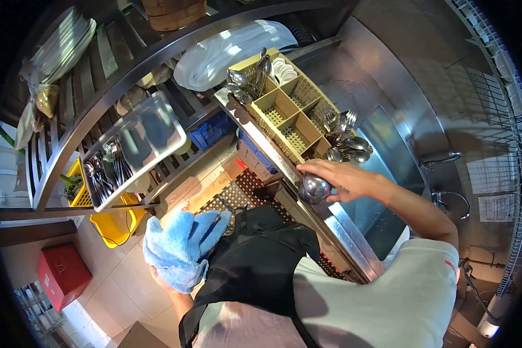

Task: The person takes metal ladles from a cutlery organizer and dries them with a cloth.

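Observation:
My right hand point(345, 178) is closed around shiny metal spoons point(315, 189), their rounded bowls showing below the fingers. It is just in front of the near end of a yellow cutlery basket point(284, 139). Spoons and forks point(349, 139) lie at that end, more spoons point(249, 81) stand at the far left, and white pieces point(284, 69) fill one compartment. At lower left, my left hand point(163, 281) holds a bunched blue towel point(180, 249), which covers most of its fingers.
A steel sink point(388, 168) with taps point(446, 159) lies right of the basket. On the slatted rack point(104, 52) at left, a white divided tray point(151, 127) holds cutlery. A yellow bin point(119, 226) and a red box point(64, 275) are low at left.

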{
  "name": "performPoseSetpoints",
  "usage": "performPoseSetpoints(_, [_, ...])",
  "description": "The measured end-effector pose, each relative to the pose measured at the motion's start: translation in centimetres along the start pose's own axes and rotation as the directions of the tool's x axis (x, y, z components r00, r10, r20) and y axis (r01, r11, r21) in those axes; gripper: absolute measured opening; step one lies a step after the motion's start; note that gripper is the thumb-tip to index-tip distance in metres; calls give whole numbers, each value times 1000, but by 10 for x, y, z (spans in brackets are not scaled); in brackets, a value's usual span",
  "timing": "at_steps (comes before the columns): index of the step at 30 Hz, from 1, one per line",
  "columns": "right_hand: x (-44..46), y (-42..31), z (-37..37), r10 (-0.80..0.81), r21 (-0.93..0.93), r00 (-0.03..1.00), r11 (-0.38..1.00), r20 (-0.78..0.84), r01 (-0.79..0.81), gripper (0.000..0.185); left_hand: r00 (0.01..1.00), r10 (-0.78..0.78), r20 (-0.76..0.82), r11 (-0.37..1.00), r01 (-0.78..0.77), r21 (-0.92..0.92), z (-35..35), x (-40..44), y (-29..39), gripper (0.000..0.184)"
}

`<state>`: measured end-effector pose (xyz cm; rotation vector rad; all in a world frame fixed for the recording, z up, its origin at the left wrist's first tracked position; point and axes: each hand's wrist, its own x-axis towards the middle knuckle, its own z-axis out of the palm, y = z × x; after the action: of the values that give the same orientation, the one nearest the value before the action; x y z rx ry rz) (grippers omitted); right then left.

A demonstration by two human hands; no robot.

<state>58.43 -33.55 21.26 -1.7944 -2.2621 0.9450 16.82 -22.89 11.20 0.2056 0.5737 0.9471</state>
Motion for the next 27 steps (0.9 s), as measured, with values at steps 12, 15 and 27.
performPoseSetpoints(12, [-23, 32, 52, -104, -119, 954, 990, -281, 73, 90, 1000, -19, 6, 1000, 19, 1, 3, 6, -3, 55])
performPoseSetpoints(15, [-23, 39, 45, -198, -199, 944, 969, -263, 148, 91, 1000, -25, 5, 1000, 25, 3, 1, 7, -1, 55])
performPoseSetpoints(27, [-1, 46, 28, -84, -67, 986, 995, -146, 75, 73, 1000, -29, 4, 999, 29, -22, -5, 6, 1, 54])
